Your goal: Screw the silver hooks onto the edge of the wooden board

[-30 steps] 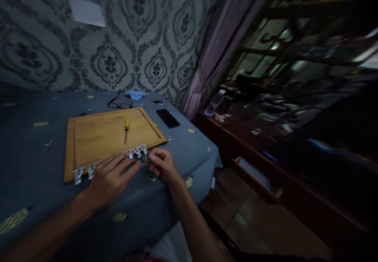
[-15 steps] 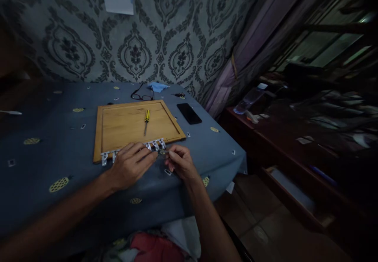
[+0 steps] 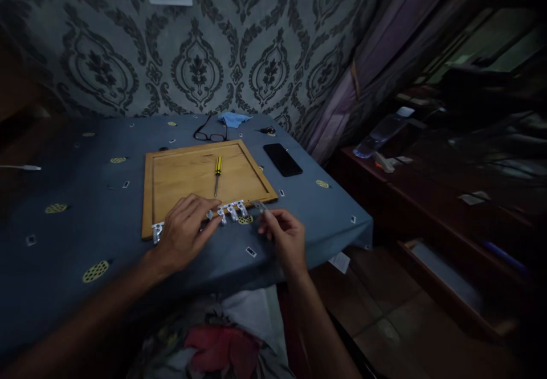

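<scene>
A row of small metal brackets (image 3: 231, 210) lies along the near edge of a wooden board (image 3: 188, 179) on the blue tablecloth. My left hand (image 3: 186, 232) rests flat on the row, fingers stretched over the brackets. To the right of the row, my right hand (image 3: 282, 232) pinches a small metal piece (image 3: 259, 205) just above the cloth. A yellow-handled screwdriver (image 3: 217, 172) lies on the middle of the board, beyond both hands.
A black phone (image 3: 282, 159) lies right of the board. Glasses (image 3: 210, 134) and a blue cloth (image 3: 233, 118) sit near the patterned wall. The table's edge drops off on the right, toward a dark wooden cabinet (image 3: 427, 196) with a plastic bottle (image 3: 382, 131).
My right hand has moved right, away from the row of brackets, holding a small metal piece. The view has swung left and down; my left hand stays on the brackets.
</scene>
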Action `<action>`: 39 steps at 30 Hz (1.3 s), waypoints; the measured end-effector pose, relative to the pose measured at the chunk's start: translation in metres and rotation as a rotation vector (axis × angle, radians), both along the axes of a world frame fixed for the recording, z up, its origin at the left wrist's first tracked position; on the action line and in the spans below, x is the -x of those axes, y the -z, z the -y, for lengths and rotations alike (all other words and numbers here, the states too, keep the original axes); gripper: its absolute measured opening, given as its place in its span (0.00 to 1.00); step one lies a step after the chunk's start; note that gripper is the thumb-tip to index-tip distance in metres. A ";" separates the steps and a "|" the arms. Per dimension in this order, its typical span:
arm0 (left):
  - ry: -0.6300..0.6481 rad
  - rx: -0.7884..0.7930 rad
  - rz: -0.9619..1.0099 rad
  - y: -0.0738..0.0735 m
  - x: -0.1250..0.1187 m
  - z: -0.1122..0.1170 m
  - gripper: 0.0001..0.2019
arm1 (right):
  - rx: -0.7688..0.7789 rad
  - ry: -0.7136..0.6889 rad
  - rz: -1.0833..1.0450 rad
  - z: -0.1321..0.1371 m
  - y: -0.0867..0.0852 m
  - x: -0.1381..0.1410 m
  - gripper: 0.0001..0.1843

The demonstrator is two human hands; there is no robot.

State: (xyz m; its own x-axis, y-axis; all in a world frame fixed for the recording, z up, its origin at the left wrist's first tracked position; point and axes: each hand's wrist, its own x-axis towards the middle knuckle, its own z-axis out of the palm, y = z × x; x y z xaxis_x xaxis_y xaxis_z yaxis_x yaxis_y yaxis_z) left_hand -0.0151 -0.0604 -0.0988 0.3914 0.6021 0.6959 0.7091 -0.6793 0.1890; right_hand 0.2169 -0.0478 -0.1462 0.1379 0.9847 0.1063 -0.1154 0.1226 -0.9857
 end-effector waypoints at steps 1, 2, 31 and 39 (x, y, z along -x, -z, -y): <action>0.000 0.065 0.006 -0.002 -0.001 -0.002 0.06 | 0.012 -0.005 0.040 0.001 -0.001 -0.002 0.24; -0.002 0.130 -0.001 -0.004 -0.002 -0.003 0.07 | 0.026 -0.015 0.077 0.001 -0.003 -0.004 0.23; 0.010 0.818 -0.250 -0.016 -0.061 -0.062 0.31 | 0.129 -0.049 0.260 0.003 -0.009 -0.003 0.09; -0.066 0.819 -0.253 -0.017 -0.061 -0.058 0.32 | 0.124 -0.028 0.278 0.003 -0.008 -0.003 0.09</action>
State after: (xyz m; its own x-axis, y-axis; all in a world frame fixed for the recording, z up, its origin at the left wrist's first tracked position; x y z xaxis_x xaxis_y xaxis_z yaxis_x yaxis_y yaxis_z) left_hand 0.0460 -0.0027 -0.0814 0.4225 0.9035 -0.0715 0.8295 -0.3536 0.4323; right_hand 0.2198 -0.0504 -0.1382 0.0926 0.9956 0.0148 0.1597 -0.0002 -0.9872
